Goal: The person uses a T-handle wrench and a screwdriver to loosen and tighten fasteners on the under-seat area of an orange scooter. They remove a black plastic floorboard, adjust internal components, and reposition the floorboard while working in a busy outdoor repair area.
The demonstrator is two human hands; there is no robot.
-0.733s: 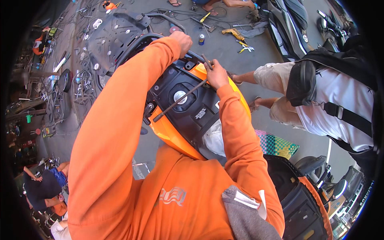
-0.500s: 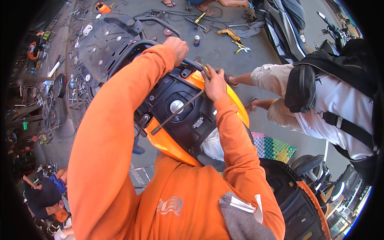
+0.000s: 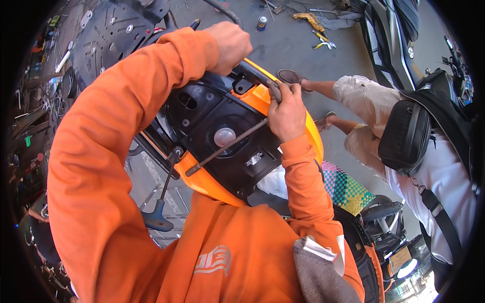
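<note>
Right hand [image 3: 288, 112]: wrapped around a long dark metal rod [image 3: 227, 146] near its upper end. Rod slanted down and leftward across the black tray [image 3: 202, 113] of a motorbike body, passing just beside the round cap [image 3: 224, 137]; its lower end lay over the left orange panel [image 3: 204, 179].

Left hand [image 3: 230, 48]: back of the hand up, above the body's upper edge, fingers bent under and mostly hidden; could not tell whether they gripped anything.

Below the left sleeve, a blue-handled tool [image 3: 157, 218] hung tilted, its thin shaft running up to a fitting beside the left orange panel. Right orange panel [image 3: 260, 98] just beside the right hand. White sheet [image 3: 274, 182] under the right forearm. Black perforated plate [image 3: 108, 43] at upper left.

Further out, on the floor: a small can [image 3: 261, 22], a yellow power tool [image 3: 309, 21], pliers [image 3: 324, 41] near it. A person with a black bag [image 3: 404, 135] stood at right; checkered mat [image 3: 346, 187] near the right elbow. Parked scooter [image 3: 386, 50] at upper right.
</note>
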